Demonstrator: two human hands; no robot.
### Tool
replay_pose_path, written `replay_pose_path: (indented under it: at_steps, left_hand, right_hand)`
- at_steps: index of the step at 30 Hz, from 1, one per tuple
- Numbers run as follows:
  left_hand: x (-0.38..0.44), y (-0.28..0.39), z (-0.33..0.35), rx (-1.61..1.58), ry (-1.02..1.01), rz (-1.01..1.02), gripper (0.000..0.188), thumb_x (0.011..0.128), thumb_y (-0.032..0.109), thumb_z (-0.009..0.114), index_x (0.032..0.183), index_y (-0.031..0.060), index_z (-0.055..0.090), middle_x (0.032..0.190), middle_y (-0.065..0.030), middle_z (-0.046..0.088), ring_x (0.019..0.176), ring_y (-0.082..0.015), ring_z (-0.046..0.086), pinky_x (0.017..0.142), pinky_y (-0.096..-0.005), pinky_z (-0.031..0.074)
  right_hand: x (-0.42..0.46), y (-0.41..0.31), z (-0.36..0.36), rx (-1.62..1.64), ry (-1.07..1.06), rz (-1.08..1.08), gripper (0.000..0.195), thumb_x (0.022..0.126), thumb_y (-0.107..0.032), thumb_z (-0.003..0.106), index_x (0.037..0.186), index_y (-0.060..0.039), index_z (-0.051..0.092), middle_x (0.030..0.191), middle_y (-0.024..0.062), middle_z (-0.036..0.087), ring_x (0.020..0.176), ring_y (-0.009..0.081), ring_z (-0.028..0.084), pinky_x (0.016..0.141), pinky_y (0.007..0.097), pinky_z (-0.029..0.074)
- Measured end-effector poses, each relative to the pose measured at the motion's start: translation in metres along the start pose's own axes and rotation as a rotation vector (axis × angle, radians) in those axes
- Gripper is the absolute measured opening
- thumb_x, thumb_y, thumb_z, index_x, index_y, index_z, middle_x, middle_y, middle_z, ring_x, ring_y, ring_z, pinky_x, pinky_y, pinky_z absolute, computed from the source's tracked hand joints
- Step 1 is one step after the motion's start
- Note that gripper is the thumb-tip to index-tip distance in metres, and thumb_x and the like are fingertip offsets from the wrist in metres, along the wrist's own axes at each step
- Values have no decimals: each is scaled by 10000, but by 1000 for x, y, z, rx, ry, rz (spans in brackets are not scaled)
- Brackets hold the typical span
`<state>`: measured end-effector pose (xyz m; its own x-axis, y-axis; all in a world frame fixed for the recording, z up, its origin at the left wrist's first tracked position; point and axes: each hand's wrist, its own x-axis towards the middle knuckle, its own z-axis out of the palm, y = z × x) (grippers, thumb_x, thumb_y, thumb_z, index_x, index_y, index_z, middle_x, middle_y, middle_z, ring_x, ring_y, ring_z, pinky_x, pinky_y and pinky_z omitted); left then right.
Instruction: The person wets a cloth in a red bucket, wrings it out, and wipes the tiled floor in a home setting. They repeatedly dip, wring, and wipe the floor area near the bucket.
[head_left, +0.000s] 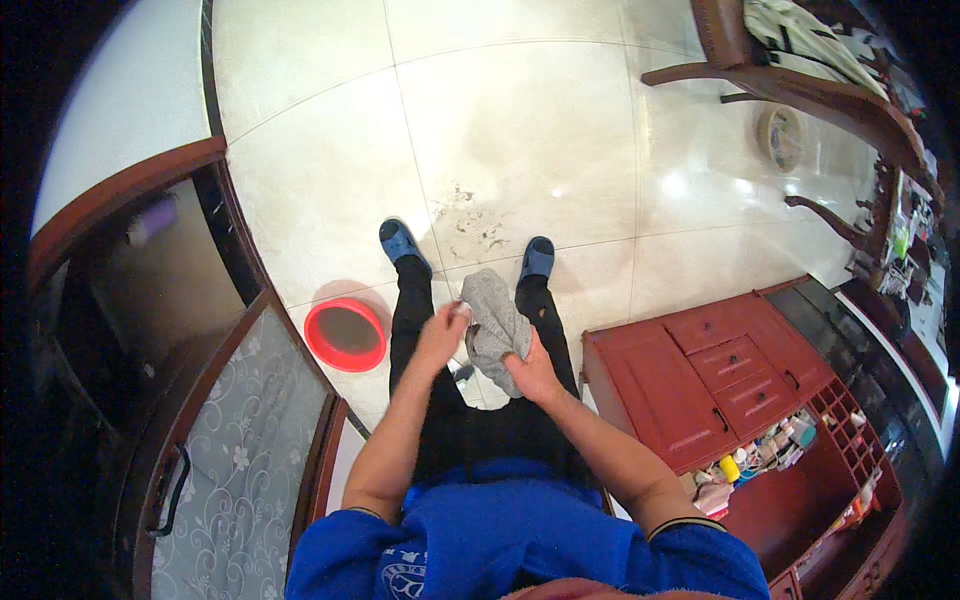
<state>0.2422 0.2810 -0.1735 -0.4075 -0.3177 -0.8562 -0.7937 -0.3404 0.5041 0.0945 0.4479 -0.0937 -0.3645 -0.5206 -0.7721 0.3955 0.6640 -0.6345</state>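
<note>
A grey speckled cloth (495, 319) hangs bunched between my hands, above the floor and between my knees. My right hand (534, 369) grips its lower right side, the thumb lying over the fabric. At the cloth's upper left edge is my left hand (448, 330), its fingers bent close together by a small whitish bit; whether they pinch the cloth or that bit is unclear. To the left of my leg stands a red plastic basin (345, 334) with murky liquid in it. Dark smudges (472, 221) mark the tiled floor between my blue slippers (538, 256).
A red wooden cabinet (690, 367) with an open shelf of small items stands at the right. Wooden chairs (817, 90) and a round container (781, 139) are at the upper right. On the left, a patterned glass door (232, 457) adjoins an open doorway.
</note>
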Motion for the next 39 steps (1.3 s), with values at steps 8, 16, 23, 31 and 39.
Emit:
replay_pose_path:
  at_steps: [8, 16, 23, 31, 39]
  left_hand:
    - [-145, 247, -100, -144, 145, 456, 168, 1067, 177, 576, 1141, 50, 657, 882, -13, 650, 824, -108, 602, 794, -286, 505]
    - [-187, 113, -83, 471, 144, 245, 432, 1026, 235, 621, 1423, 74, 565, 1090, -178, 749, 1001, -311, 730, 899, -418, 563]
    - [-214, 43, -95, 365, 112, 149, 444, 1010, 255, 656, 1400, 53, 588, 1072, -183, 752, 977, -286, 741, 876, -413, 574]
    - [-175, 7, -237, 552, 224, 188, 429, 1028, 279, 613, 1394, 54, 604, 1159, -207, 739, 1040, -311, 725, 935, -410, 550]
    - [-131, 16, -316, 482, 83, 240, 444, 1039, 262, 610, 1426, 49, 566, 1120, -167, 750, 972, -212, 712, 855, -345, 552]
  right_hand:
    - [-81, -39, -56, 15, 209, -177, 643, 852, -93, 616, 1468, -1, 454, 1328, 208, 644, 1260, 334, 619, 1091, 401, 462]
    - [-118, -47, -111, 71, 338, -178, 649, 866, -133, 625, 1474, 5, 446, 1359, 196, 623, 1321, 312, 575, 1128, 388, 428]
    - [-146, -52, -137, 40, 412, -136, 613, 865, -62, 631, 1456, -3, 479, 1339, 149, 629, 1265, 254, 590, 1091, 367, 460]
    - [-192, -57, -98, 33, 599, -87, 605, 879, -38, 561, 1476, 15, 483, 1415, 155, 601, 1297, 265, 581, 1113, 358, 442]
    - [-252, -83, -16, 142, 763, -88, 614, 923, -122, 661, 1496, 8, 482, 1465, 132, 575, 1346, 248, 546, 1137, 371, 419]
